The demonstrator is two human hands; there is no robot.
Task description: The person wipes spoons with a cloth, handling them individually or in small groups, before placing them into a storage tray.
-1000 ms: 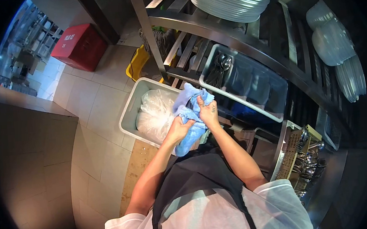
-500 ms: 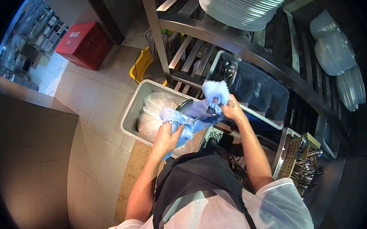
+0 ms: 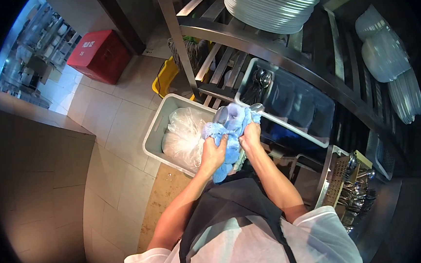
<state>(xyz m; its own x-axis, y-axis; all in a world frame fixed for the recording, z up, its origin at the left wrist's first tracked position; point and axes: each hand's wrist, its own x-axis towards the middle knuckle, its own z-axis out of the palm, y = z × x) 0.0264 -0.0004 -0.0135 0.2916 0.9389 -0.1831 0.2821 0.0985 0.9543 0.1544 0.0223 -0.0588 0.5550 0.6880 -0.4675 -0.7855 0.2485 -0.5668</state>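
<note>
A light-blue cloth point(image 3: 232, 152) is bunched between my two hands, its lower end hanging toward my apron. My left hand point(image 3: 214, 153) is closed on its left part, and my right hand point(image 3: 250, 137) grips the right part. Out of the cloth's top, above my left hand, shows a large spoon's bowl point(image 3: 220, 114). A second shiny spoon bowl point(image 3: 256, 107) pokes out near my right hand. The spoon handles are hidden by cloth and fingers. Just left of my hands is a grey tub point(image 3: 153, 130) with a clear plastic bag point(image 3: 186, 139) inside.
On a metal rack point(image 3: 268, 44) stands a stack of white plates point(image 3: 275, 5). Below it, a bin point(image 3: 288, 125) holds several spoons point(image 3: 262, 79). Cutlery baskets point(image 3: 336, 179) are at right. A red box point(image 3: 100, 58) and yellow bucket point(image 3: 166, 76) stand on the floor.
My hands have come closer together and the cloth has bunched up between them. My right hand moved left and down, my left hand right. The spoon bowl now stands more upright.
</note>
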